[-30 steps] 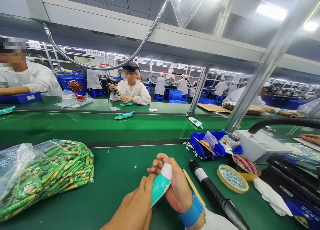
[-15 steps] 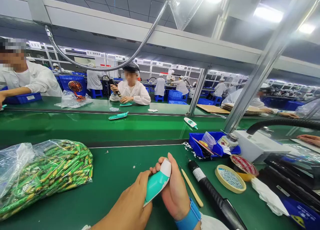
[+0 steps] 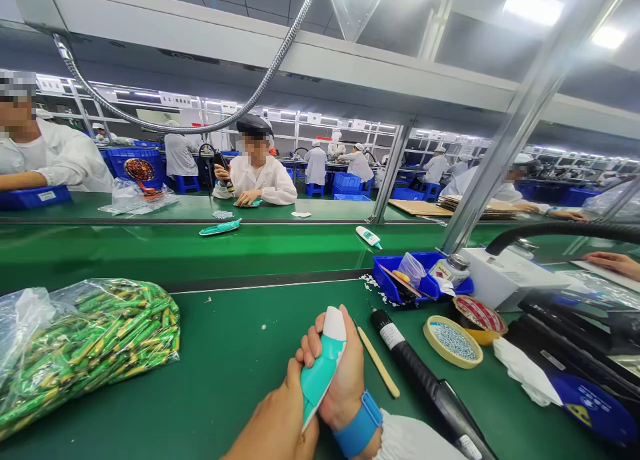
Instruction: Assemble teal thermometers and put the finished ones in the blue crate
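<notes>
Both my hands are closed on a teal-and-white device (image 3: 323,367) shaped like an ear thermometer, its white end pointing up and away from me. My left hand (image 3: 285,410) wraps the lower end from the left; its thumb lies along the side. From the right, my right hand (image 3: 347,380) cradles the body, with fingers curled round behind it and fingertips showing at the left. A blue strap (image 3: 360,423) circles my right wrist. Just right of the hands lie a thin tool with a pale wooden handle (image 3: 381,367) and a black electric screwdriver (image 3: 420,377).
A clear bag of green circuit boards (image 3: 110,347) lies at left. Farther right stand a blue bin (image 3: 387,277), a dish of small screws (image 3: 453,340), a tape roll (image 3: 480,313) and a white box (image 3: 505,277). The green belt (image 3: 280,253) carries teal and white parts; co-workers sit beyond.
The device has turned more upright in my hands, and my right fingers wrap farther round it. Parts on the belt have shifted left in view as the camera moved slightly.
</notes>
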The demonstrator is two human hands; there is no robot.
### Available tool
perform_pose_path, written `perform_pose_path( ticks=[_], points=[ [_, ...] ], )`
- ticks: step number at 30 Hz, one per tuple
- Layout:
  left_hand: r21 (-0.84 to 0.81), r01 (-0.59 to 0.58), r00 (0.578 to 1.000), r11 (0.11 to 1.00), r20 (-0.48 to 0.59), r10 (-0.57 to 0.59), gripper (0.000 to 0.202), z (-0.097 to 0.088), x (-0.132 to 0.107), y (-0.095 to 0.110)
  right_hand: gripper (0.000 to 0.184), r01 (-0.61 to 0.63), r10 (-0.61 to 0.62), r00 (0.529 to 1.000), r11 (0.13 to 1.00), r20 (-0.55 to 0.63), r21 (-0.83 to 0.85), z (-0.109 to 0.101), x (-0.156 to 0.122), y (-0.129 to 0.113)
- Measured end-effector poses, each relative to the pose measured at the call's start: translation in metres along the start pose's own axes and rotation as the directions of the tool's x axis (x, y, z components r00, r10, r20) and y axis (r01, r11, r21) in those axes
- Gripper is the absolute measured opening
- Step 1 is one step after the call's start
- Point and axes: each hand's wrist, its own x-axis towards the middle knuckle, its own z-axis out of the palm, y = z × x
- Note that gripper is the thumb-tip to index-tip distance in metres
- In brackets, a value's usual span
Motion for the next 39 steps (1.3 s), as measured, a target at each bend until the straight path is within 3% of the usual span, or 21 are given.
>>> perform_pose_path(
  ticks=[4,6,8,11,16,19,23,31,36,39],
  points=[
    [-0.077,-0.009,1.0,0.997,-0.011,0.008,0.063,0.002,0.001,0.0,0.053,-0.041,0.04,0.999,0.997,-0.018,-0.067,-0.001,0.006,0.0],
    [-0.201,-0.049,0.999,0.978,-0.033,0.044,0.061,0.0,0.003,0.0,0.051,-0.055,0.051,0.998,0.99,-0.03,-0.129,-0.001,0.009,-0.001],
    [-0.352,-0.002,1.0,0.936,0.006,0.004,0.06,-0.004,0.006,-0.001,0.05,-0.058,0.054,0.998,0.976,-0.025,-0.211,-0.001,0.01,-0.002],
    [-0.556,0.135,0.991,0.82,0.06,-0.122,0.06,-0.012,0.009,0.002,0.048,-0.038,0.049,0.998,0.943,0.026,-0.33,-0.003,0.005,-0.004],
    [-0.795,0.145,0.982,0.589,0.046,-0.181,0.058,-0.017,0.01,0.008,0.046,0.059,0.002,0.994,0.845,0.113,-0.532,-0.008,-0.003,-0.004],
    [-0.842,0.163,0.98,0.515,0.077,-0.184,0.054,-0.018,0.009,0.009,0.043,0.106,-0.027,0.988,0.829,0.15,-0.549,-0.009,-0.002,-0.004],
    [-0.873,0.176,0.975,0.454,0.09,-0.204,0.047,-0.022,0.007,0.011,0.035,0.092,0.03,0.978,0.826,0.205,-0.556,-0.007,-0.001,-0.004],
    [-0.863,0.166,0.977,0.478,0.08,-0.196,0.047,-0.02,0.006,0.008,0.039,0.1,0.096,0.956,0.783,0.277,-0.614,-0.005,-0.001,-0.005],
    [-0.876,0.177,0.976,0.449,0.1,-0.191,0.05,-0.018,0.007,0.007,0.037,0.095,0.086,0.961,0.791,0.263,-0.604,-0.005,-0.002,-0.005],
    [-0.903,0.124,0.979,0.412,0.045,-0.197,0.05,-0.015,0.009,0.007,0.03,0.082,0.096,0.957,0.817,0.274,-0.572,-0.005,-0.001,-0.004]
  ],
)
